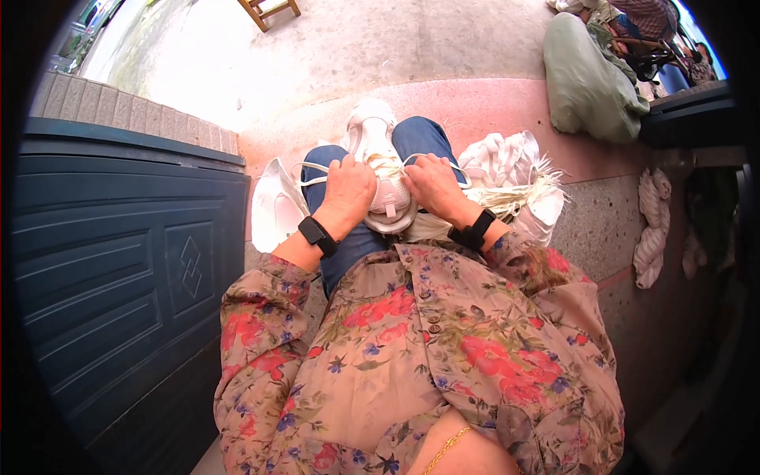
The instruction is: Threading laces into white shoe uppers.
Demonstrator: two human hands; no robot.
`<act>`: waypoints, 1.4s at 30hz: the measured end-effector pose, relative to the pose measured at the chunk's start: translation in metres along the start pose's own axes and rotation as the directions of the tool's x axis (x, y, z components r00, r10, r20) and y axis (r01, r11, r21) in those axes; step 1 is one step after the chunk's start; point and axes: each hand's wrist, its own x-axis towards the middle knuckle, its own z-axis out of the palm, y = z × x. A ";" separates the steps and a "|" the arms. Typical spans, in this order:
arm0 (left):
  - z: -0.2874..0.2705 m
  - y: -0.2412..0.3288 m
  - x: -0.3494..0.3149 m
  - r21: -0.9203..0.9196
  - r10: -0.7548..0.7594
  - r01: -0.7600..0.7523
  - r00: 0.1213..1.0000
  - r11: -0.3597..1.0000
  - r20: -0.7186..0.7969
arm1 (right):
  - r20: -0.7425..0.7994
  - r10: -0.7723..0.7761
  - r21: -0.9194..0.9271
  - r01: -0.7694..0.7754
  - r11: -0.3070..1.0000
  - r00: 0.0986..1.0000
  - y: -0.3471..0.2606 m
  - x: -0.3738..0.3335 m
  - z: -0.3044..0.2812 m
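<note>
Between my knees lies a white sneaker [370, 133], toe pointing away and the heel with its pull tab nearest me. My left hand [348, 188] is closed on a white shoelace [313, 166] at the left of the shoe's opening, and the lace loops out to the left. On the other side my right hand [434, 186] is closed with fingers pinched on the lace, which curves out past the hand. Both fingertip grips are partly hidden by the hands themselves. A black band sits on each wrist.
Left of my leg is a white shoe-like item [275, 207]. To the right lie white bundled laces [507, 154] and a cream strand bundle [514, 196]. A green sack [586, 79], a twisted white bundle [653, 226], a blue door [127, 277] and a wooden stool [273, 9] surround me.
</note>
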 end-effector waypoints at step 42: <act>0.011 -0.009 0.051 -0.928 -0.324 0.355 0.897 0.117 0.302 | 0.088 -0.284 -0.300 0.297 0.907 0.955 0.002 0.010 0.001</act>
